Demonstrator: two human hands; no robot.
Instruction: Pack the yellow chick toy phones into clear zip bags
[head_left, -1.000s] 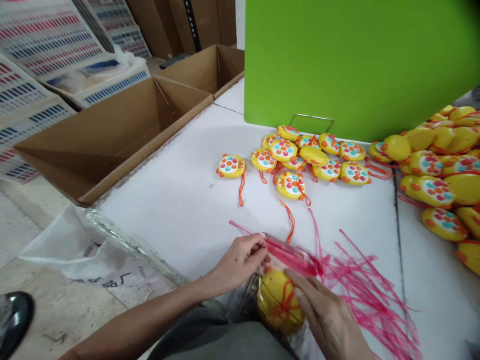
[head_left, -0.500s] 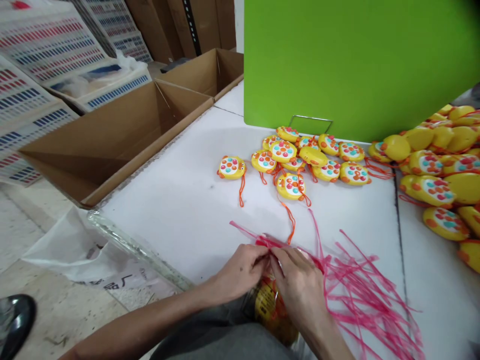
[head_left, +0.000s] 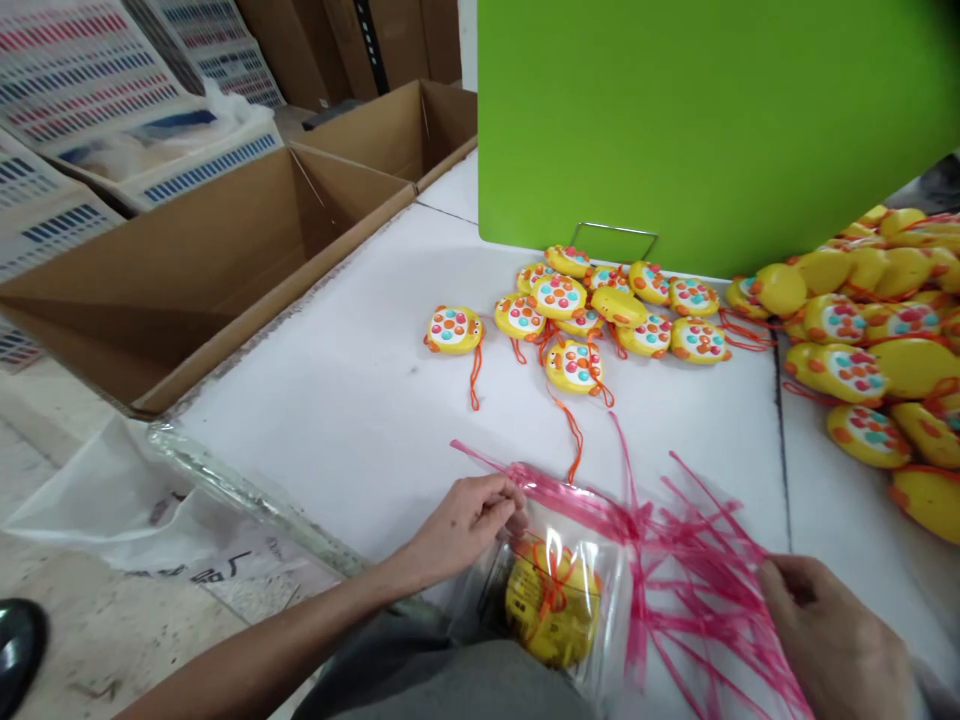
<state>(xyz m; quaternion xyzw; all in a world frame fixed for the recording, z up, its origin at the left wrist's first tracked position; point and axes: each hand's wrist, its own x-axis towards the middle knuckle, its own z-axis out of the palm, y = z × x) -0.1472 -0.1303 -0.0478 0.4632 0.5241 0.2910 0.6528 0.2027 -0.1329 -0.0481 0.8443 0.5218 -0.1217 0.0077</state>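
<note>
A clear bag (head_left: 611, 590) with a pink band along its top lies at the table's front edge, a yellow toy (head_left: 559, 605) with an orange cord inside it. My left hand (head_left: 480, 515) has its fingers closed on the bag's upper left corner. To the right, my right hand (head_left: 832, 625) is away from the bag, its thumb and fingertips pinched at the edge of a tangle of pink strips (head_left: 697, 570); whether a strip is between them is hard to tell. Beyond the bag lie several yellow toys (head_left: 574, 367) with coloured dots and orange cords.
A large green board (head_left: 675, 120) stands at the back of the white table (head_left: 337, 400). More yellow toys (head_left: 870, 435) are heaped at the right. Open cardboard boxes (head_left: 225, 250) line the left edge, with plastic crates (head_left: 210, 155) behind them.
My right hand has left the bag and moved right to the pink strips. The bag's front with the toy inside now shows. My left hand stays at the top. The view has shifted slightly.
</note>
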